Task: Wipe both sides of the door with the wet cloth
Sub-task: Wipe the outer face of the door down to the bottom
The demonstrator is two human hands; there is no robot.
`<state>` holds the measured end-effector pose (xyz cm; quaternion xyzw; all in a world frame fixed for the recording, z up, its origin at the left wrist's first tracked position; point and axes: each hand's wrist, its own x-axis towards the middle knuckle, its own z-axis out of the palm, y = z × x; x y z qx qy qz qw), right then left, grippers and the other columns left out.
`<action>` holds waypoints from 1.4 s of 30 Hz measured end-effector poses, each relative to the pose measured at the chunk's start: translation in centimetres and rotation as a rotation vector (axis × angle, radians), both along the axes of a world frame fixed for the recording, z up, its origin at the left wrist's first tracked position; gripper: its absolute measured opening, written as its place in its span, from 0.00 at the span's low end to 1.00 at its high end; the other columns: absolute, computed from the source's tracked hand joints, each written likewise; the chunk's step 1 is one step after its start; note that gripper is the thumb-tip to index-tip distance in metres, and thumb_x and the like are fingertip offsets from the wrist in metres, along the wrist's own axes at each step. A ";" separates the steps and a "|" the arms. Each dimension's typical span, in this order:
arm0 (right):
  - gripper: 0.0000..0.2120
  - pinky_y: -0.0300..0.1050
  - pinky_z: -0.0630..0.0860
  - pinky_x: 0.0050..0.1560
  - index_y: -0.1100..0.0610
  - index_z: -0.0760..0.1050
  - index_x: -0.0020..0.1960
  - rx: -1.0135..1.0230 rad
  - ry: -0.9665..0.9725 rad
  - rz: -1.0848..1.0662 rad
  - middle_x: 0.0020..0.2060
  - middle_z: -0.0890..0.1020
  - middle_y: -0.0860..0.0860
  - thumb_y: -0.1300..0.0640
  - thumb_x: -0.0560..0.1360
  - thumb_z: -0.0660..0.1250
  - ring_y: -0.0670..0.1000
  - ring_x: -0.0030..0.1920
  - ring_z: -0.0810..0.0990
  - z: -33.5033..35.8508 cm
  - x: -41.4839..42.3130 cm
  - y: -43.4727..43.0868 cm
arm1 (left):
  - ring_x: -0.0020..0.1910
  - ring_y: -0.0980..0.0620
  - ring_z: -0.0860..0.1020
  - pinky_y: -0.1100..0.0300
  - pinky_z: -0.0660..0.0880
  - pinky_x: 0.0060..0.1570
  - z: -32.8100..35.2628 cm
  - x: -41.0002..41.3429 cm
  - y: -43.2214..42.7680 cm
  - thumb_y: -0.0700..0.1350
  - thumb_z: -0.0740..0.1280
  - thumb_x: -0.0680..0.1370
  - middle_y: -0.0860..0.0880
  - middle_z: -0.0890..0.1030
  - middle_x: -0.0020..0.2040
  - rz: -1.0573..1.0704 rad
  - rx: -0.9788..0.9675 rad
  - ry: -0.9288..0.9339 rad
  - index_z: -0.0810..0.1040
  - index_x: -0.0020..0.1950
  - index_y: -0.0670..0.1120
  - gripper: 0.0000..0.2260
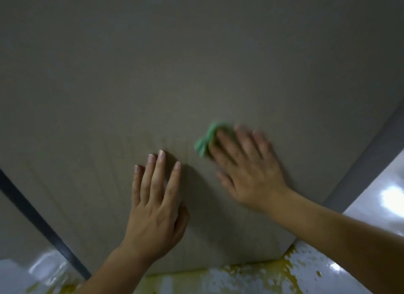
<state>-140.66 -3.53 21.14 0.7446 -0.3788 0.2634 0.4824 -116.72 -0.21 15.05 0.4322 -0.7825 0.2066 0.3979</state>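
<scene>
Head view, looking steeply down the face of a door (196, 64): fills nearly all the frame, flat, matt, grey-brown, with faint vertical streaks low down. Left hand (156, 210) laid flat on the door, fingers straight and slightly spread, gripping nothing, apparently bracing. Right hand (249, 171) just beside it and a little higher, blurred, fingers extended and pressing a wet cloth (205, 140) against the door rather than curling round it. Cloth small, green, soft and bunched, mostly hidden under the right fingers, showing only past the fingertips toward the upper left, near the left hand but touching only the right. Long axis of the visible bunch diagonal, lower left to upper right. Key for the coming stroke, at a guess: cloth ahead of the right fingertips, so any push upward or leftward led by cloth, with the left hand close to that path. Dark strip (39, 221) slanting down the left, grey door edge (367, 158) at right. Below, glossy pale floor (382, 206) with yellow splashes (279, 269) at the door's foot. Far side of the door out of sight
</scene>
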 end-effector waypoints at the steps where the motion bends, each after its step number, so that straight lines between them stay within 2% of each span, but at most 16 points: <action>1: 0.33 0.59 0.43 0.81 0.54 0.51 0.84 -0.006 -0.132 -0.013 0.83 0.49 0.54 0.43 0.83 0.54 0.60 0.82 0.45 1.0 1.4 -0.7 | 0.82 0.34 0.50 0.34 0.50 0.78 -0.3 0.1 0.0 0.48 0.64 0.76 0.39 0.48 0.83 0.006 0.005 -0.003 0.55 0.82 0.42 0.36; 2: 0.33 0.61 0.40 0.80 0.55 0.48 0.84 -0.002 -0.220 -0.022 0.83 0.46 0.55 0.42 0.84 0.52 0.61 0.82 0.42 1.4 2.6 -1.2 | 0.82 0.35 0.49 0.35 0.49 0.79 -0.7 0.1 0.0 0.49 0.64 0.75 0.39 0.47 0.83 0.012 0.012 -0.005 0.55 0.82 0.43 0.37; 4: 0.34 0.63 0.39 0.80 0.56 0.47 0.84 0.024 -0.174 -0.023 0.83 0.44 0.56 0.42 0.84 0.52 0.62 0.82 0.42 -0.4 3.7 -1.3 | 0.82 0.35 0.49 0.37 0.48 0.79 -1.2 0.3 0.1 0.48 0.64 0.76 0.39 0.47 0.83 0.015 0.020 -0.010 0.54 0.82 0.43 0.37; 7: 0.36 0.58 0.48 0.81 0.53 0.56 0.82 0.072 0.171 -0.026 0.82 0.56 0.51 0.42 0.80 0.63 0.59 0.81 0.55 -6.8 1.7 0.4 | 0.82 0.34 0.49 0.37 0.48 0.79 -1.4 1.0 0.1 0.48 0.64 0.77 0.37 0.47 0.83 0.022 0.028 -0.014 0.53 0.82 0.43 0.37; 10: 0.33 0.55 0.55 0.77 0.50 0.66 0.77 0.088 0.230 -0.050 0.77 0.65 0.49 0.43 0.75 0.69 0.54 0.77 0.62 -8.9 0.5 2.0 | 0.81 0.33 0.47 0.35 0.46 0.79 -1.5 2.3 0.1 0.50 0.63 0.76 0.36 0.46 0.83 0.090 0.039 0.000 0.50 0.83 0.43 0.39; 12: 0.32 0.55 0.52 0.79 0.52 0.63 0.80 0.078 0.155 -0.015 0.79 0.62 0.50 0.45 0.79 0.65 0.55 0.80 0.58 -6.8 1.9 1.5 | 0.81 0.32 0.45 0.34 0.44 0.78 -1.5 3.4 -0.1 0.52 0.62 0.76 0.36 0.43 0.83 0.154 0.058 0.038 0.47 0.83 0.43 0.40; 16: 0.33 0.59 0.39 0.80 0.54 0.49 0.84 0.034 -0.074 0.015 0.83 0.47 0.53 0.44 0.83 0.53 0.58 0.83 0.42 1.6 7.4 -1.1 | 0.82 0.34 0.43 0.33 0.45 0.78 -1.6 5.2 -0.8 0.55 0.58 0.79 0.39 0.40 0.83 0.176 0.053 0.072 0.43 0.84 0.44 0.39; 18: 0.34 0.61 0.37 0.80 0.55 0.48 0.84 0.041 -0.057 0.004 0.83 0.44 0.54 0.43 0.83 0.53 0.60 0.82 0.40 2.6 8.8 -1.5 | 0.82 0.35 0.43 0.33 0.44 0.78 -1.6 5.9 -0.9 0.56 0.58 0.79 0.39 0.40 0.83 0.179 0.046 0.079 0.43 0.84 0.44 0.39; 24: 0.31 0.53 0.59 0.76 0.52 0.65 0.79 0.090 0.420 0.074 0.79 0.63 0.49 0.47 0.79 0.65 0.54 0.79 0.62 -3.4 6.6 1.2 | 0.82 0.35 0.41 0.33 0.43 0.78 -1.3 8.9 -1.2 0.55 0.59 0.78 0.40 0.39 0.83 0.243 0.032 0.060 0.44 0.84 0.45 0.39; 27: 0.29 0.55 0.55 0.79 0.53 0.61 0.81 0.052 0.271 0.108 0.81 0.61 0.50 0.48 0.82 0.60 0.55 0.80 0.59 -0.6 8.2 0.4 | 0.82 0.36 0.41 0.31 0.44 0.77 -1.4 9.1 -1.1 0.55 0.58 0.79 0.40 0.39 0.83 0.223 0.031 0.064 0.43 0.84 0.45 0.39; 31: 0.33 0.60 0.39 0.80 0.54 0.50 0.84 0.037 0.000 0.012 0.83 0.47 0.53 0.44 0.83 0.53 0.59 0.82 0.43 2.2 11.9 -1.3 | 0.81 0.35 0.40 0.32 0.42 0.77 -1.5 8.6 -1.4 0.55 0.58 0.80 0.39 0.39 0.83 0.202 0.025 0.096 0.43 0.84 0.44 0.38; 33: 0.33 0.59 0.43 0.81 0.55 0.54 0.83 0.070 0.119 0.036 0.83 0.51 0.53 0.45 0.82 0.57 0.58 0.82 0.48 -0.6 11.9 -0.6 | 0.82 0.35 0.42 0.33 0.43 0.78 -1.5 9.1 -1.3 0.55 0.58 0.80 0.39 0.40 0.83 0.181 0.019 0.101 0.44 0.84 0.43 0.37; 36: 0.32 0.53 0.57 0.78 0.53 0.64 0.80 0.106 0.427 0.052 0.79 0.63 0.49 0.45 0.79 0.66 0.53 0.79 0.61 -5.4 9.9 1.2 | 0.82 0.36 0.44 0.38 0.44 0.79 -1.5 10.6 -0.8 0.56 0.53 0.84 0.39 0.42 0.83 0.134 0.008 0.141 0.47 0.83 0.44 0.32; 37: 0.31 0.52 0.59 0.77 0.52 0.66 0.79 0.119 0.443 0.051 0.79 0.65 0.48 0.46 0.78 0.67 0.52 0.78 0.62 -5.8 9.7 1.5 | 0.82 0.36 0.44 0.38 0.45 0.79 -1.5 11.2 -0.7 0.57 0.52 0.85 0.39 0.43 0.83 0.124 0.003 0.157 0.48 0.83 0.44 0.32; 40: 0.29 0.55 0.56 0.78 0.54 0.63 0.80 0.065 0.276 0.103 0.80 0.63 0.50 0.48 0.81 0.63 0.54 0.80 0.60 -3.0 12.8 0.5 | 0.82 0.35 0.44 0.37 0.45 0.79 -1.6 13.2 -0.8 0.59 0.50 0.85 0.38 0.43 0.83 0.206 0.006 0.188 0.47 0.84 0.44 0.32; 42: 0.31 0.57 0.46 0.81 0.55 0.55 0.83 0.036 0.143 0.080 0.82 0.56 0.52 0.47 0.83 0.55 0.57 0.82 0.52 0.3 16.1 -0.6 | 0.82 0.35 0.43 0.34 0.45 0.78 -2.0 14.4 -0.9 0.59 0.50 0.84 0.38 0.41 0.83 0.294 0.040 0.196 0.45 0.84 0.44 0.33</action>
